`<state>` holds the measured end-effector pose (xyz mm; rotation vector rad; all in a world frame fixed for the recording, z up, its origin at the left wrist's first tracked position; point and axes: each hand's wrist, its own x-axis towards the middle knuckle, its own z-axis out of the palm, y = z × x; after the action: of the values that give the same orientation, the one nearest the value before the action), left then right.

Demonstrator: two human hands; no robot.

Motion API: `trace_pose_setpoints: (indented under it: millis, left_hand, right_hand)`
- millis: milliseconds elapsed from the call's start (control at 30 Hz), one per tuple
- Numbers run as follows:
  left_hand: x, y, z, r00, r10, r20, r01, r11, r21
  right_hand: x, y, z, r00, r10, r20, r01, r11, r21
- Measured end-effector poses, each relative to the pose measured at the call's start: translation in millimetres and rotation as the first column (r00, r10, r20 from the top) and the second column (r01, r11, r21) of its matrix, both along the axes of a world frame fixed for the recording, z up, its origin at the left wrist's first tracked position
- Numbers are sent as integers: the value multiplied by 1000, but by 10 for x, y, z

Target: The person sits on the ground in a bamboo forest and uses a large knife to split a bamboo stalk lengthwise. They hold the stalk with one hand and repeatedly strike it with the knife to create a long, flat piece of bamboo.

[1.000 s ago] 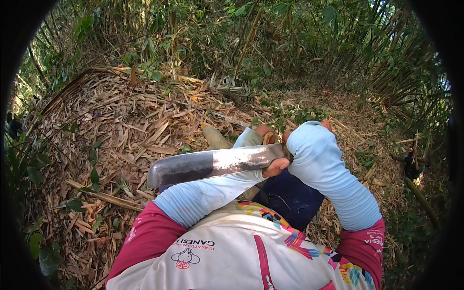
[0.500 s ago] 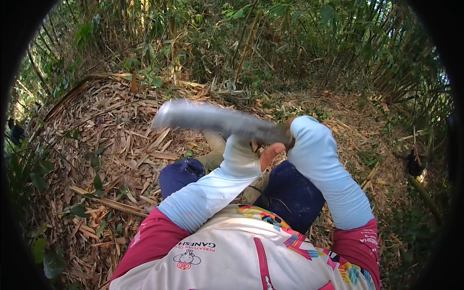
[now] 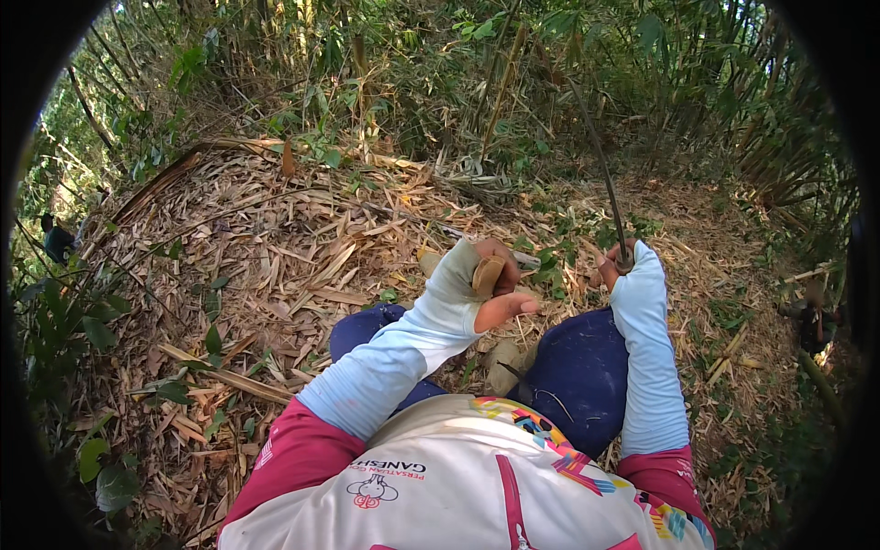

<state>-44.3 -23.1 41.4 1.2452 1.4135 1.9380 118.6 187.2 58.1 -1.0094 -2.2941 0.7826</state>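
Observation:
My left hand (image 3: 495, 284), in a pale blue sleeve, is closed around a short brown piece (image 3: 488, 276) that looks like wood or bamboo. Its thumb points to the right, and the fingers hide most of the piece. To the right, my right hand (image 3: 616, 264) is wrapped around the handle end of a machete (image 3: 605, 170). The long dark blade stands up and away from me, seen nearly edge-on. Its tip blends into the foliage. The two hands are apart, above my knees in dark blue trousers.
Dry bamboo leaves (image 3: 238, 247) cover the ground. A pale stick (image 3: 422, 220) lies beyond my left hand, and a split bamboo strip (image 3: 229, 376) lies at left. Bamboo thicket (image 3: 412, 82) rises ahead. Other people are at the far left (image 3: 60, 240) and right (image 3: 812, 321).
The machete has swung from lying across in front of my left hand to standing upright at right. My right hand has moved right and lower, away from the left, whose brown piece now shows.

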Motion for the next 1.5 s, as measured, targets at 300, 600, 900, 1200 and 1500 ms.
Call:
trace_pose_setpoints:
  millis: [300, 600, 900, 1200, 1500]
  left_hand:
    - [-102, -36, 347, 883, -243, 402, 220, 970, 103]
    - [-246, 112, 242, 830, -123, 544, 114, 992, 50]
    - [-263, 183, 85, 911, -108, 397, 106, 994, 27]
    - [29, 220, 186, 980, 15, 198, -13, 1000, -10]
    - [363, 236, 190, 783, -293, 549, 195, 953, 231]
  right_hand:
    - [48, 41, -93, 999, 38, -37, -42, 993, -107]
    - [49, -5, -107, 997, 73, 33, -72, 997, -38]
    - [40, -62, -93, 989, 140, -37, -140, 990, -14]
    - [-22, -463, 397, 973, 229, 31, -230, 951, 208]
    - [-113, -697, 975, 778, 330, 535, -600, 644, 475]
